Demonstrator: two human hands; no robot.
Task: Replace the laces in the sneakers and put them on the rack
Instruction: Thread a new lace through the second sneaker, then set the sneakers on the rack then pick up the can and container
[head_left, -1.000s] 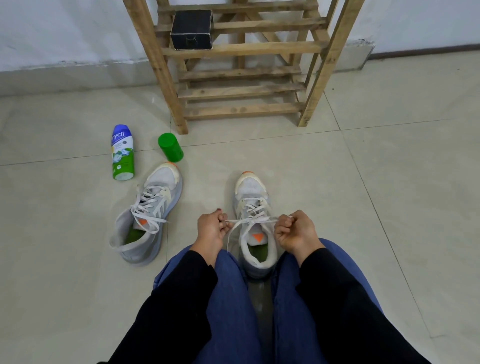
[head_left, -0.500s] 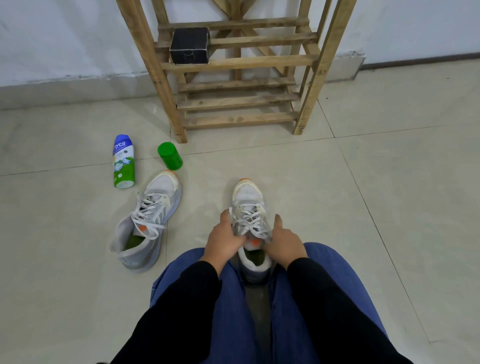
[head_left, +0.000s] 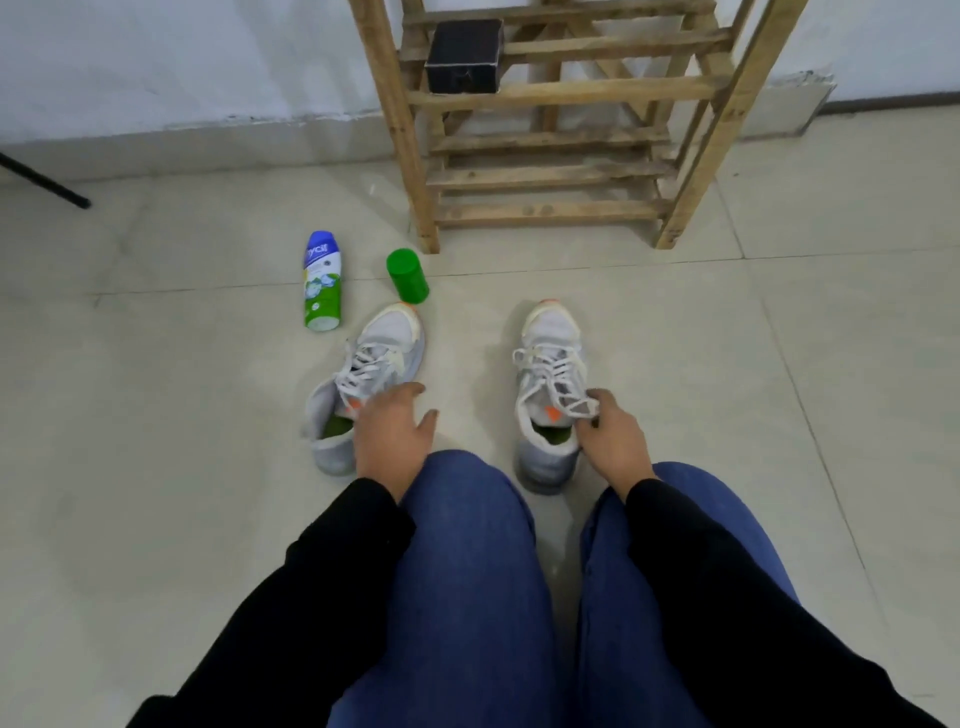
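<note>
Two grey-white laced sneakers stand on the tiled floor in front of my knees. My left hand is spread with fingers relaxed over the tongue and collar of the left sneaker, holding nothing. On the right sneaker, the fingers of my right hand curl round the collar edge beside the lace ends. A wooden slatted rack stands against the wall beyond the shoes.
A blue-green spray can lies on the floor left of the rack, with a green cap beside it. A black box sits on an upper rack shelf. A dark tripod leg crosses the far left.
Both hands let go of the right sneaker's laces. My left hand moved left over the other sneaker, while my right hand took the right sneaker's collar. The camera view shifted left.
</note>
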